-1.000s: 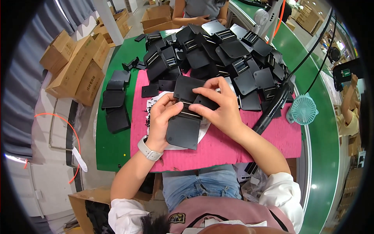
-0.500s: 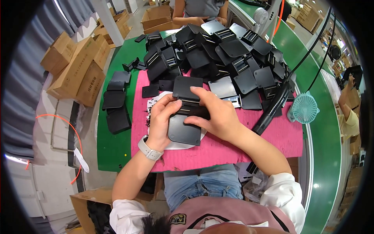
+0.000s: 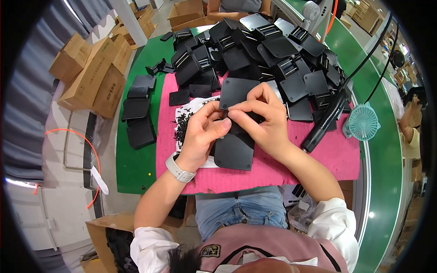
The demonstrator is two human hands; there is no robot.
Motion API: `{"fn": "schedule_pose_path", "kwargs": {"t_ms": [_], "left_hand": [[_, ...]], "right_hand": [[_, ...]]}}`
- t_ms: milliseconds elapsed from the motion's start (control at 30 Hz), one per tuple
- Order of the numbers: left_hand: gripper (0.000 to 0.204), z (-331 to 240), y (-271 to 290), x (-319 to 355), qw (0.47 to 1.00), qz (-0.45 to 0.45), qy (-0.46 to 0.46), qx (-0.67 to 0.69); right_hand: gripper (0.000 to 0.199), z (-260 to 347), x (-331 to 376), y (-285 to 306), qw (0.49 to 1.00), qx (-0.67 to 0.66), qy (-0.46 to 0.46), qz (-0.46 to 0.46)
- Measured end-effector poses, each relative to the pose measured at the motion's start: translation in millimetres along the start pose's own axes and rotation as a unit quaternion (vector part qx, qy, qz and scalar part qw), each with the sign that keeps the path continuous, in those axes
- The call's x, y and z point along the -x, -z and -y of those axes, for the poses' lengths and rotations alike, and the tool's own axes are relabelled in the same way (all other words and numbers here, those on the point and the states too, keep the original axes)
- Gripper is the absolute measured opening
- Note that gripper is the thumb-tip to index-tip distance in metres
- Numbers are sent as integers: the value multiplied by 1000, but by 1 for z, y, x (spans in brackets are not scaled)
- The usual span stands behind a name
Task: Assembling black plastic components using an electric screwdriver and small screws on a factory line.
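Observation:
A black bracket, with one flat plate at each end and a narrower middle, lies over the pink mat in front of me. My left hand is closed on its left side, thumb and fingers at the middle section. Over that same middle, my right hand pinches thumb and forefinger together close to my left fingertips. Whatever the pinch holds is too small or hidden to make out. Left of the bracket, many small black screws are heaped on white paper.
Behind the hands rises a pile of similar black brackets. A corded black electric screwdriver and a teal fan are at the right. More brackets lie on the green tabletop at left. Across the table sits another person.
The bracket has shifted right and tilted slightly. My right hand has gone from spanning the bracket to a fingertip pinch at its middle. More of the screw heap shows now.

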State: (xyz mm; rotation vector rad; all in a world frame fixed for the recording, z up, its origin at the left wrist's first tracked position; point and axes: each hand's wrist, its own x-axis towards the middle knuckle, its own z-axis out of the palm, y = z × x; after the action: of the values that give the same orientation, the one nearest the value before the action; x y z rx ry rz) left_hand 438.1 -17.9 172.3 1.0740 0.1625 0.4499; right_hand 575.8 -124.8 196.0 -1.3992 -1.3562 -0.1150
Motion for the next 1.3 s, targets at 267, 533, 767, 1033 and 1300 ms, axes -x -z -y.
{"fn": "schedule_pose_path", "kwargs": {"t_ms": [267, 533, 767, 1033, 1300], "left_hand": [[45, 1, -9, 2, 999, 7, -35, -31], [30, 7, 1, 3, 972, 64, -5, -225], [34, 8, -16, 3, 734, -37, -263, -625], [24, -13, 10, 7, 624, -122, -221, -739], [16, -22, 29, 15, 600, -143, -164, -770]], "right_hand": [[18, 3, 6, -8, 998, 57, -27, -13], [18, 20, -9, 50, 981, -90, -172, -18], [14, 9, 40, 118, 907, 366, -91, -188], [86, -21, 49, 128, 748, 588, -307, -37], [71, -42, 47, 132, 866, 373, -307, -127]]}}
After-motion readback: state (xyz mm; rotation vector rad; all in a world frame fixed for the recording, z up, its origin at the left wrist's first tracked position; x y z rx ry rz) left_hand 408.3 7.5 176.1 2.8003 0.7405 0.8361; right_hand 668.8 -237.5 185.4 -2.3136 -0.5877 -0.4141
